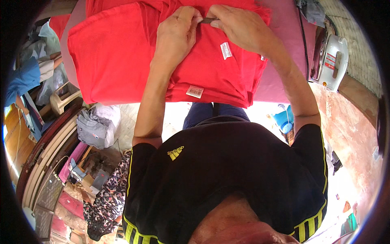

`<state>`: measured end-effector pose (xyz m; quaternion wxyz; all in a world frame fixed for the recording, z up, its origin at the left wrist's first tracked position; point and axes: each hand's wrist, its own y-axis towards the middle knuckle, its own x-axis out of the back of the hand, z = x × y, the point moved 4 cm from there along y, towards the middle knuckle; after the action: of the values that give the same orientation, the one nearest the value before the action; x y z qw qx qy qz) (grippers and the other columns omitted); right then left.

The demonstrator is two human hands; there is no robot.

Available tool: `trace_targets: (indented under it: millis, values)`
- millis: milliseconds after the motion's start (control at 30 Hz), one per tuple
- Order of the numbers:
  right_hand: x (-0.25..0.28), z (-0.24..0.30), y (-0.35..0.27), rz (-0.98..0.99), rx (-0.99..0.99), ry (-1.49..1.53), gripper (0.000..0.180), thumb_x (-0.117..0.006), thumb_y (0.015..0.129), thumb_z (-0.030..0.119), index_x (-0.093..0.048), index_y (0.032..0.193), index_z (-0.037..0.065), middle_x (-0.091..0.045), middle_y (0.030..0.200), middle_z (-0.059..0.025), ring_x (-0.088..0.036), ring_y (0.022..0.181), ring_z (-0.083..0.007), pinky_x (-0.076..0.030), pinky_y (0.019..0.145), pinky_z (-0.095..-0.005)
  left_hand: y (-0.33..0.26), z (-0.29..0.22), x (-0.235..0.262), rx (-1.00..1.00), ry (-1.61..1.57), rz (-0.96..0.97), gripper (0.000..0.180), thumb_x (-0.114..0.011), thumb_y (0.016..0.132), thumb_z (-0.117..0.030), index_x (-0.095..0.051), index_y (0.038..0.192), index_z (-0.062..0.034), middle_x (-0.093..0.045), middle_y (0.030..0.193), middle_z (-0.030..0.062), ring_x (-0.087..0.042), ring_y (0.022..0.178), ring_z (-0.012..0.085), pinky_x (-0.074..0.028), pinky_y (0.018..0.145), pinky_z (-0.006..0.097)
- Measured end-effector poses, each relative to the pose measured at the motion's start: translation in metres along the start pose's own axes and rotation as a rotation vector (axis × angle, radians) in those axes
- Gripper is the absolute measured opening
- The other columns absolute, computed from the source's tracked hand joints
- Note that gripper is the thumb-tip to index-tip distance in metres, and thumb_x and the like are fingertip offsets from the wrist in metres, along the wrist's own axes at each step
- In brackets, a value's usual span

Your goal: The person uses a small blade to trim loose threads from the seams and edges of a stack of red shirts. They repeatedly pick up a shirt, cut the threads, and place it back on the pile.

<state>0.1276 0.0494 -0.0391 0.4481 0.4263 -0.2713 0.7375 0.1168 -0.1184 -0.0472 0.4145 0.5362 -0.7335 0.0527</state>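
One white rectangular label (pixel 195 92) lies by the near edge of the layered bright-red cloth (pixel 109 61) on a pink-covered table (pixel 280 79). Farther out, at the right, is a white electric iron (pixel 338 61). Beyond, the left hand (pixel 175 35) and right hand (pixel 240 28) pinch opposite ends of a small dark-brown strip (pixel 208 20) over the cloth.

Red cloth (pixel 113 61): matt fabric, soft-looking, lightly creased. White labels (pixel 226 51): smooth, paper-like. Dark strip (pixel 208 20): matt, material can't be told. Worktop (pixel 280 85): cloth-covered, matt, fairly smooth. Iron (pixel 343 57): glossy white plastic body, shiny metal-looking base. Black shirt (pixel 231 162): matt cloth. Blue tub (pixel 285 122): smooth plastic, slight shine.
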Motion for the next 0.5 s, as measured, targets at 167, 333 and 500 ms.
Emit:
trace_targets:
  millis: [167,333,500]
  values:
    - [0.004,0.003,-0.007,-0.013,0.039,0.036,0.019,-0.056,0.099,0.02,-0.057,0.11,0.006,-0.066,0.1,-0.0171,-0.064,0.096,-0.0362,-0.05,0.079,-0.046,0.0,-0.002,0.0,-0.027,0.018,-0.014,0.011,-0.064,0.088,0.0,-0.062,0.098,-0.0032,-0.064,0.09,0.0141,-0.065,0.077,0.0343,-0.052,0.066,0.039]
    - [0.024,-0.035,-0.044,-0.121,-0.123,0.297,0.021,-0.063,0.096,0.019,-0.06,0.114,0.007,-0.066,0.093,-0.0104,-0.066,0.087,-0.0202,-0.051,0.077,-0.0347,-0.012,0.0,0.012,0.019,-0.165,0.07,0.015,-0.07,0.088,-0.008,-0.062,0.099,-0.0018,-0.062,0.087,0.0125,-0.061,0.076,0.032,-0.05,0.069,0.038]
    - [0.031,-0.048,-0.04,-0.321,-0.162,0.395,0.029,-0.076,0.087,0.014,-0.063,0.113,0.007,-0.065,0.092,-0.0052,-0.06,0.087,-0.0076,-0.05,0.078,-0.0269,-0.001,-0.016,0.005,-0.077,0.261,-0.03,0.033,-0.079,0.082,-0.028,-0.066,0.104,-0.0058,-0.064,0.096,0.0106,-0.061,0.092,0.0304,-0.047,0.077,0.042]
